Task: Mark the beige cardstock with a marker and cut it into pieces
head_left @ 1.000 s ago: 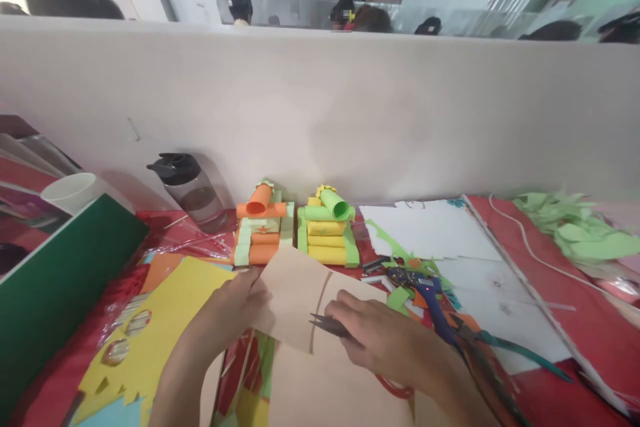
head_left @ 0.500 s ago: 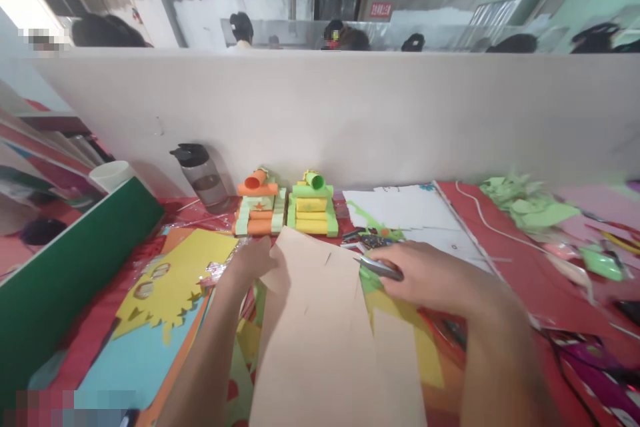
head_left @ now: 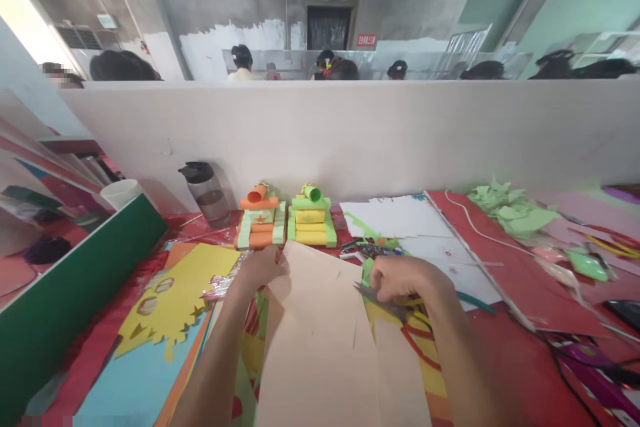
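Note:
A pale peach sheet of paper [head_left: 320, 340], with a few short marks or slits in it, lies in front of me. My left hand [head_left: 261, 268] pinches its upper left edge. Beyond the paper's right edge is my right hand [head_left: 407, 277], fingers curled against grey-bladed scissors [head_left: 379, 297]. The blade tips point left over the sheet; red and yellow loops show behind them, partly hidden by the hand. Two rolled-paper models shaped like tanks stand behind the paper: an orange and pale green one [head_left: 261, 217] and a yellow and green one [head_left: 311, 217].
Yellow cut-out card [head_left: 200, 273] lies over blue paper [head_left: 135, 367] on the left, beside a green board [head_left: 85, 280]. A water bottle [head_left: 207, 197] stands against the white partition [head_left: 360, 133]. White sheets [head_left: 385, 217], green scraps [head_left: 513, 210] and more scissors [head_left: 610, 237] lie right.
The view has tilted up slightly. My right hand has shifted, and the scissors now lie lower, below its fingers. My left hand still pinches the paper's edge.

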A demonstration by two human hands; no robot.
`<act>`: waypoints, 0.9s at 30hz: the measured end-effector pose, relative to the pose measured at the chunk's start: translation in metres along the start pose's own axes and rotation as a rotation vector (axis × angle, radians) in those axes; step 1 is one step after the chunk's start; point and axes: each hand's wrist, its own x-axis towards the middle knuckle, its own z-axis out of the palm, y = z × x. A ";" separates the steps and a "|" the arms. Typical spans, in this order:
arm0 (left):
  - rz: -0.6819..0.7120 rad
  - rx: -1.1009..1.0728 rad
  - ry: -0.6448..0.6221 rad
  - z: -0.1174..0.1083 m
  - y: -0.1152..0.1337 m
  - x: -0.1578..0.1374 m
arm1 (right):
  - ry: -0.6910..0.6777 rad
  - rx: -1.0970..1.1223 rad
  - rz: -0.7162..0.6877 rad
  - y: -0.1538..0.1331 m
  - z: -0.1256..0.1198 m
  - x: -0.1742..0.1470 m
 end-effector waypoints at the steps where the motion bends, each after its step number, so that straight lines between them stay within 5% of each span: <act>1: 0.001 -0.013 -0.019 0.001 0.000 0.001 | -0.003 -0.004 -0.001 0.000 -0.001 -0.001; 6: 0.029 -0.081 -0.077 -0.004 0.001 -0.002 | -0.003 -0.008 -0.012 -0.007 -0.007 -0.006; 11: 0.132 -0.199 -0.005 -0.028 -0.004 -0.011 | 0.290 0.035 -0.152 -0.007 -0.013 -0.011; 18: 0.217 -0.785 0.192 -0.064 -0.006 -0.027 | 0.456 0.532 -0.481 -0.017 -0.007 0.006; 22: 0.243 -0.934 0.185 -0.059 0.001 -0.027 | 0.524 0.782 -0.596 -0.031 -0.005 0.008; 27: 0.338 -0.857 0.029 -0.037 0.011 -0.017 | 0.908 0.610 -0.476 -0.032 -0.008 0.006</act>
